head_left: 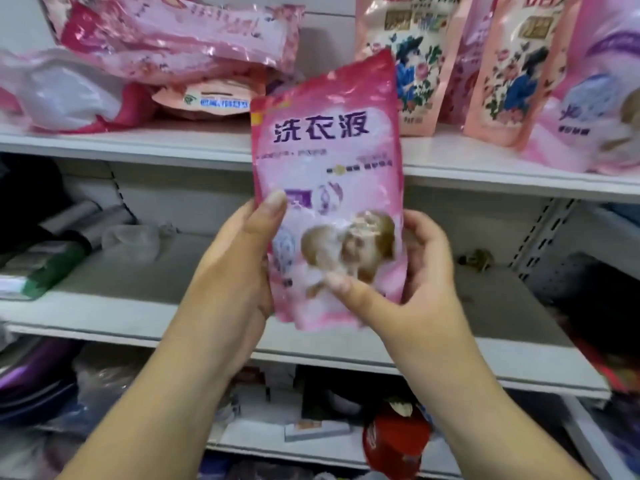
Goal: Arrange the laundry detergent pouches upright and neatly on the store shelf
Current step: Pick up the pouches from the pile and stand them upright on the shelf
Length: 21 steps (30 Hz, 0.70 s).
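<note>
A pink detergent pouch [329,188] is held upright in front of the shelves by both hands. The left hand [239,261] is curled round its lower left edge, the thumb laid on the front face and the fingers hidden behind. The right hand [415,271] is wrapped round the lower right edge, the thumb pressed on the front near the bottom corner. The pouch is thus kept between the two grips, its top rising above them and overlapping the edge of the top shelf [138,140]. On that shelf, to the far left, pink pouches [166,39] are seen lying flat in a heap; to the far right, floral pouches [412,64] are stood upright. The middle shelf [138,289] is seen behind the hands.
</note>
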Each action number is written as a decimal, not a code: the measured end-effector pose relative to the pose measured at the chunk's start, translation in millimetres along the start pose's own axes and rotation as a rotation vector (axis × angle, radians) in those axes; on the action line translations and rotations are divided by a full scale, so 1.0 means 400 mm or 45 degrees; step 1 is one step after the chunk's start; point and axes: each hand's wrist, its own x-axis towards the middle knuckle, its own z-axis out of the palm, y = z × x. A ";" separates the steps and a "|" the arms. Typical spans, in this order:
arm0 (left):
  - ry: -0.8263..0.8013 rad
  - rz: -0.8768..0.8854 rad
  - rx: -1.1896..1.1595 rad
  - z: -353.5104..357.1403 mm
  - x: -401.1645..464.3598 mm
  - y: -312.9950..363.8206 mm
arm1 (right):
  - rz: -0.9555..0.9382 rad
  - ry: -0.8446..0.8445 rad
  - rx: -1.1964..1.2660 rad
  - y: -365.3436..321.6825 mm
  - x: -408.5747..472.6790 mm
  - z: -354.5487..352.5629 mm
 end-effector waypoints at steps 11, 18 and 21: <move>0.155 0.353 0.507 0.034 0.004 -0.039 | -0.033 0.112 0.152 0.003 0.018 -0.020; -0.045 0.757 0.555 0.186 0.152 0.178 | -0.527 0.104 0.013 -0.232 0.194 -0.040; -0.034 0.844 0.467 0.259 0.240 0.263 | -0.676 0.130 0.085 -0.330 0.289 -0.033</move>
